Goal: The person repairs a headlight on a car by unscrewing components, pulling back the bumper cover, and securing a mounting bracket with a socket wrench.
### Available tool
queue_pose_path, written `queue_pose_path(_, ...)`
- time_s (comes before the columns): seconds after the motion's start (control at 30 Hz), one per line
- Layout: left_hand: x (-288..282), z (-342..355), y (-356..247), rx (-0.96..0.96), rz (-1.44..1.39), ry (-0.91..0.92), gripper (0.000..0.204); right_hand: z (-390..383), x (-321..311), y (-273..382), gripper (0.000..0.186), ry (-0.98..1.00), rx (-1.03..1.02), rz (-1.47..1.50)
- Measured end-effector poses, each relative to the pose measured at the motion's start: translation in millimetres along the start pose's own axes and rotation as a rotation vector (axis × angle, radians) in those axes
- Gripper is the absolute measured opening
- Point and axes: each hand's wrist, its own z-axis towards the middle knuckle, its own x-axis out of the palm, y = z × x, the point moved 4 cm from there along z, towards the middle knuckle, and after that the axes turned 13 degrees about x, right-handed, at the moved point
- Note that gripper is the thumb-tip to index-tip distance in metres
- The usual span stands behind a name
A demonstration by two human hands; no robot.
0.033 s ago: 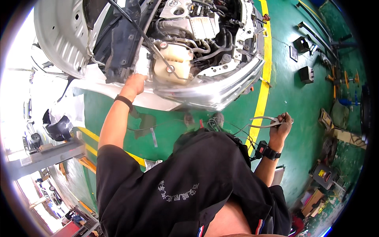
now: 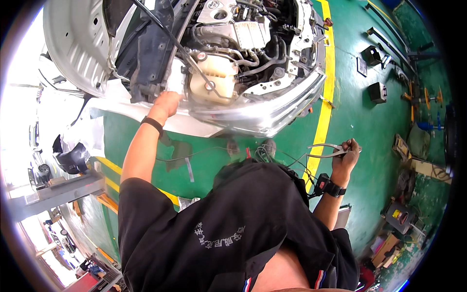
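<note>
My left hand (image 2: 168, 103) reaches to the inner edge of the car's white fender (image 2: 138, 106), beside the cream-coloured fluid reservoir (image 2: 214, 75). Its fingers are curled there, and whatever lies under them is hidden. Off to the right, over the floor, my right hand (image 2: 346, 158) is closed round a pair of pliers (image 2: 323, 150). The pliers' two long curved arms stick out to the left, spread apart. A black prop rod (image 2: 165, 31) slants over the engine bay.
The white hood (image 2: 73, 44) stands raised at far left. The engine (image 2: 238, 29) lies exposed behind the headlight (image 2: 272, 114). Thin cables (image 2: 262, 155) hang before my body. Black boxes (image 2: 377, 92) sit on the green floor at right, near a tool-cluttered wall. A grey beam (image 2: 58, 192) stands at left.
</note>
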Motion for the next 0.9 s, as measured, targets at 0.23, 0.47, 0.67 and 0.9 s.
queue_pose_path(0.23, 39, -13, 30, -0.675, -0.735, -0.159, 0.021, -4, 11, -1, 0.019, 0.058, 0.011, 0.000)
queue_pose_path(0.47, -6, -1, -2, -0.268, -0.084, -0.062, 0.021, 14, -14, 0, 0.020, -0.002, 0.009, -0.001)
queue_pose_path(0.67, -2, 13, -3, -0.216, -0.094, 0.052, 0.021, 12, -6, 1, 0.022, 0.004, 0.016, -0.007)
queue_pose_path(0.9, 1, 7, -9, -0.532, -0.565, -0.017, 0.021, 5, -8, 4, 0.021, -0.036, -0.018, 0.027)
